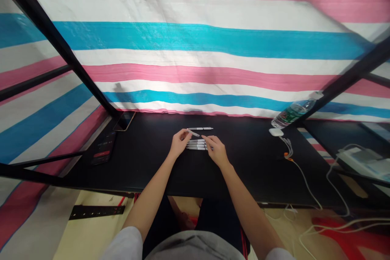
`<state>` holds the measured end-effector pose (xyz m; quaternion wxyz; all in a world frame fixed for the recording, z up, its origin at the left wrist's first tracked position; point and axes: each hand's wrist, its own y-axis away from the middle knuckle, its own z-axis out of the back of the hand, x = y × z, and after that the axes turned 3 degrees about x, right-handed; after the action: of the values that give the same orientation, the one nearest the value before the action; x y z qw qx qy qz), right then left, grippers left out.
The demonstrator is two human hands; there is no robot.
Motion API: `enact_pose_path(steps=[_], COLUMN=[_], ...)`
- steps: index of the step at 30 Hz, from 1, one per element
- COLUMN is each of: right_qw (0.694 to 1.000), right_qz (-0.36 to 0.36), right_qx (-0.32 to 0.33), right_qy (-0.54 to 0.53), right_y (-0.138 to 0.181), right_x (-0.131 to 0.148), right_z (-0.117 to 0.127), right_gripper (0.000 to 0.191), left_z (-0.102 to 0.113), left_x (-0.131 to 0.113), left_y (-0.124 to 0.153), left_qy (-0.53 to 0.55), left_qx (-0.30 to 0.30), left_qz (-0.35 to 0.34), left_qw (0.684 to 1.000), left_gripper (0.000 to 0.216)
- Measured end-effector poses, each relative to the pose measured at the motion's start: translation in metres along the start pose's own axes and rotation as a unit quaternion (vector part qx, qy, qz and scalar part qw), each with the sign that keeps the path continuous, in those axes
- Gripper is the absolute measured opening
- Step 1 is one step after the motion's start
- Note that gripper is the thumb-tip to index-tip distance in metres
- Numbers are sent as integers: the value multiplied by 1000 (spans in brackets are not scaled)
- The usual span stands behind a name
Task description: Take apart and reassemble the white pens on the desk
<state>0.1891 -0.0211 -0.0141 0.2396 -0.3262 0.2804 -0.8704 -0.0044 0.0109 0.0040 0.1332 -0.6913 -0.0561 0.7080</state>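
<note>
Several white pens (196,144) lie side by side in a small row on the black table (250,170). One more white pen (200,128) lies alone just behind the row. My left hand (179,142) and my right hand (217,151) both pinch a single pen (193,133), held slanted just above the row, one hand at each end. Both hands have their fingers closed round that pen.
A phone (124,121) lies at the table's back left, with a dark device (103,148) near the left edge. A water bottle (292,113) lies at the back right, next to a white charger (276,132) with cables running off the table. A striped tarp forms the walls.
</note>
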Motion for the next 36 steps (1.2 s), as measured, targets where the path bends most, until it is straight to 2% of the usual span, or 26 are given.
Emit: enact_pose_path(steps=[6,9,12,16,20,24,27,33,36], right_qw=[1000,999,999,999,1000,1000,999,999,999], right_qz=[-26,-31,-37,-32,-14,8,13,19,-1], right_qx=[-14,-13,-12,-8,3,23,32,35,22], right_qy=[7,1,-8,-7,-3,5,18,-8,-29], right_y=[0,0,0,0,0,-1,-1,-1,0], right_x=[0,1,1,2,4,6,7,10,8], right_z=[0,1,0,0,1,0,0,0,-3], right_gripper=[36,36,36,37,39,41,41,41,37], left_z=[3,5,4,-2,-5,-4,-2,-2,-2], left_x=[-1,1,1,0,-3,-2,0,1,1], left_y=[-5,-7,-7,-5,-1,3,4,4,3], left_qy=[145,169,149,156,178,120,74,47,50], left_qx=[-116,-138,-112,-64,17,72,84,95,74], left_qz=[3,15,42,63,90,98,88,74,81], left_qw=[983,976,982,984,980,985,990,992,993], left_gripper=[13,12,10,19,28,32,33,34,34])
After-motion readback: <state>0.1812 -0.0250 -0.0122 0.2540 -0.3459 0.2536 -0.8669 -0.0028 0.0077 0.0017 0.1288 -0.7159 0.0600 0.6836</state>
